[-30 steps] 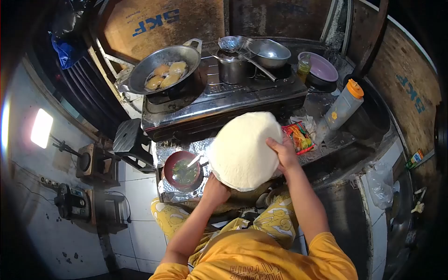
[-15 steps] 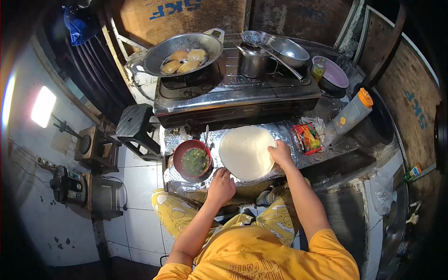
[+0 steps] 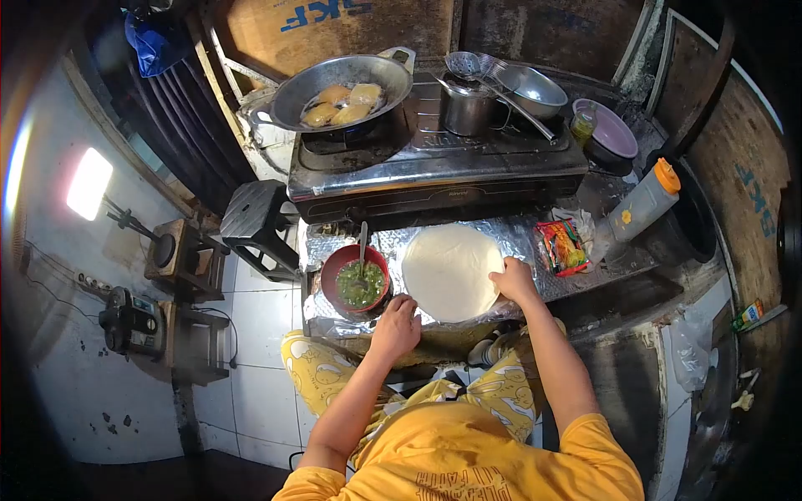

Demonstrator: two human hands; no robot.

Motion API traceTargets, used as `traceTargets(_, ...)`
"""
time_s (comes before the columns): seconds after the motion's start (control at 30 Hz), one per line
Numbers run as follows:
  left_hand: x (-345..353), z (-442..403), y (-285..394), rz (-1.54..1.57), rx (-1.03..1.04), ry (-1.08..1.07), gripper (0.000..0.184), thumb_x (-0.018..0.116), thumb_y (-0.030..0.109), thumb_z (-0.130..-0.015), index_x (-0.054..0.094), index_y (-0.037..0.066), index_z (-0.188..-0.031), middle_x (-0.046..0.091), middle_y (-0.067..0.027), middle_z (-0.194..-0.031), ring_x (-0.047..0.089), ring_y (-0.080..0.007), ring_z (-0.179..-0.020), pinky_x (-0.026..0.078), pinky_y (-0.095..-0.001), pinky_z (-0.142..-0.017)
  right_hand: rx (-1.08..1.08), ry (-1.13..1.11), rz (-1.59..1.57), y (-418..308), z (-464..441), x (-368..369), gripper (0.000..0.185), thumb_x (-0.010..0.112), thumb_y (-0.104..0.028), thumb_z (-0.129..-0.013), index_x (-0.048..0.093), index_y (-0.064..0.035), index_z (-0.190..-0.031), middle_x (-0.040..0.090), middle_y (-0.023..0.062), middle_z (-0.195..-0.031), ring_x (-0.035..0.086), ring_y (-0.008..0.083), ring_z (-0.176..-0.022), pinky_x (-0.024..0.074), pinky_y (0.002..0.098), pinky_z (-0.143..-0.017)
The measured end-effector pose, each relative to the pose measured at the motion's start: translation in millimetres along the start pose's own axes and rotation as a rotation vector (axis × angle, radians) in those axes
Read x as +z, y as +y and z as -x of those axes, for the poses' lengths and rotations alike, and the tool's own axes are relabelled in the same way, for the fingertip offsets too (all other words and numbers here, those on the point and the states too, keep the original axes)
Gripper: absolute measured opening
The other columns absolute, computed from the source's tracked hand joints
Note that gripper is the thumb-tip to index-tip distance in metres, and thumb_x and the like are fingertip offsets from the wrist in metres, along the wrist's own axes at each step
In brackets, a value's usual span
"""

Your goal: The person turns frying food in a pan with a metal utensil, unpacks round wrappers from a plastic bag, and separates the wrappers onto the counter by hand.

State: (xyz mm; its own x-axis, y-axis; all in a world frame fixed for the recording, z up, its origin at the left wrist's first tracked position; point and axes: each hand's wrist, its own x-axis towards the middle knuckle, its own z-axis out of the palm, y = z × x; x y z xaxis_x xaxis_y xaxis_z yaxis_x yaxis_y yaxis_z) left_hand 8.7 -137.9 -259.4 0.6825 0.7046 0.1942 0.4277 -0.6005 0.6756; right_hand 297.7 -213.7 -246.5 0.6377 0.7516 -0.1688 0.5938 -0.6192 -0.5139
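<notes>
A round, pale, thin wrapper sheet (image 3: 449,271), possibly a stack of them, lies on foil in front of the stove. My right hand (image 3: 515,281) pinches its right edge between thumb and fingers. By the sheet's lower left edge is my left hand (image 3: 396,327), its fingers curled and the tips partly hidden; whether they hold anything does not show. Just beyond that hand stands a red bowl (image 3: 328,282) of chopped green filling in liquid, with a metal spoon (image 3: 363,242) leaning in it.
Behind, a stove (image 3: 434,194) carries a wok (image 3: 292,92) of frying golden pieces, a metal pot (image 3: 466,115) and a strainer (image 3: 464,64). On the right are a red food packet (image 3: 564,248) and an orange-capped bottle (image 3: 643,204). A dark stool (image 3: 253,209) stands left.
The view has shifted slightly, so the scene sits a little further right. The spoon in the bowl stands more upright. My right hand still pinches the sheet's edge.
</notes>
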Motion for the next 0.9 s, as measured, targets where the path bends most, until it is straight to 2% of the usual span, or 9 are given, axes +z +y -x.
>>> traceTargets(0.13, 3.3, 2.4, -2.7, -0.072, -0.036, -0.010, 0.036, 0.061, 0.017, -0.084, 0.059, -0.003, -0.114, 0.057, -0.0214, -0.122, 0.056, -0.0380, -0.112, 0.047, -0.0430, -0.096, 0.008, -0.067, -0.033, -4.3, 2.9, -8.8, 0.043, 0.073, -0.027, -0.073, 0.065, 0.0041, -0.102, 0.068, 0.0249, -0.100, 0.065, 0.0387, -0.097, 0.0509, 0.0428, -0.088)
traceTargets(0.27, 0.2, 4.3, 5.7, -0.109, 0.002, 0.003, 0.032, 0.063, 0.013, -0.082, 0.058, -0.001, -0.111, 0.055, -0.0221, -0.118, 0.054, -0.0386, -0.111, 0.048, -0.0436, -0.092, 0.021, -0.120, -0.059, -4.8, 4.0, -13.7, 0.041, 0.073, -0.025, -0.074, 0.065, 0.0026, -0.104, 0.068, 0.0241, -0.100, 0.065, 0.0379, -0.097, 0.0512, 0.0429, -0.087)
traceTargets(0.33, -2.9, 4.6, 14.8, -0.149, 0.093, 0.014, 0.030, 0.066, 0.017, -0.082, 0.062, 0.002, -0.108, 0.058, -0.0181, -0.114, 0.053, -0.0363, -0.112, 0.047, -0.0446, -0.094, -0.017, 0.026, -0.089, 2.9, 3.9, -8.3, 0.038, 0.072, -0.021, -0.076, 0.065, 0.0016, -0.106, 0.068, 0.0234, -0.100, 0.065, 0.0369, -0.097, 0.0511, 0.0427, -0.088)
traceTargets(0.43, 3.1, 4.9, 22.4, -0.194, 0.202, -0.026, 0.026, 0.069, 0.017, -0.080, 0.064, 0.004, -0.102, 0.058, -0.0161, -0.111, 0.053, -0.0352, -0.112, 0.047, -0.0444, -0.093, -0.098, 0.037, -0.004, 9.2, 1.7, 5.2, 0.037, 0.071, -0.018, -0.079, 0.064, 0.0007, -0.110, 0.067, 0.0235, -0.105, 0.064, 0.0357, -0.102, 0.0497, 0.0418, -0.091)
traceTargets(0.5, 6.8, 3.8, 24.3, -0.180, 0.200, -0.030, 0.023, 0.069, 0.018, -0.080, 0.065, 0.005, -0.099, 0.058, -0.0153, -0.112, 0.053, -0.0351, -0.111, 0.047, -0.0433, -0.093, -0.114, 0.085, -0.066, 12.7, 1.7, 9.0, 0.035, 0.070, -0.018, -0.080, 0.063, 0.0008, -0.109, 0.066, 0.0229, -0.106, 0.063, 0.0353, -0.102, 0.0486, 0.0409, -0.092)
traceTargets(0.57, 8.3, 4.8, 21.1, -0.152, 0.172, -0.014, 0.023, 0.069, 0.018, -0.080, 0.065, 0.005, -0.098, 0.058, -0.0148, -0.111, 0.054, -0.0349, -0.110, 0.047, -0.0429, -0.092, -0.135, 0.217, -0.017, 7.1, 4.8, 8.4, 0.032, 0.070, -0.018, -0.080, 0.062, 0.0009, -0.105, 0.066, 0.0209, -0.102, 0.062, 0.0350, -0.100, 0.0484, 0.0415, -0.090)
traceTargets(0.6, 9.4, 5.1, 19.1, -0.134, 0.157, -0.018, 0.023, 0.070, 0.018, -0.080, 0.065, 0.005, -0.099, 0.059, -0.0146, -0.111, 0.055, -0.0348, -0.109, 0.047, -0.0432, -0.092, -0.109, 0.230, -0.030, 8.2, 1.9, 12.2, 0.025, 0.070, -0.017, -0.080, 0.063, 0.0000, -0.098, 0.066, 0.0190, -0.096, 0.063, 0.0350, -0.095, 0.0490, 0.0429, -0.087)
traceTargets(0.83, 7.3, 2.9, 16.8, -0.107, 0.145, -0.027, 0.027, 0.068, 0.016, -0.079, 0.064, 0.005, -0.103, 0.057, -0.0136, -0.111, 0.055, -0.0341, -0.107, 0.046, -0.0428, -0.093, -0.156, 0.223, -0.248, -14.0, -2.2, 12.8, 0.019, 0.070, -0.015, -0.080, 0.063, -0.0016, -0.091, 0.069, 0.0168, -0.085, 0.067, 0.0329, -0.081, 0.0538, 0.0407, -0.074)
traceTargets(0.9, 7.1, 0.4, 19.6, -0.108, 0.137, -0.027, 0.026, 0.068, 0.017, -0.079, 0.064, 0.005, -0.102, 0.058, -0.0131, -0.109, 0.055, -0.0343, -0.106, 0.046, -0.0429, -0.093, -0.226, 0.286, -0.275, -16.0, -1.8, 16.4, 0.016, 0.069, -0.014, -0.081, 0.063, -0.0019, -0.090, 0.070, 0.0160, -0.083, 0.069, 0.0317, -0.078, 0.0546, 0.0392, -0.071)
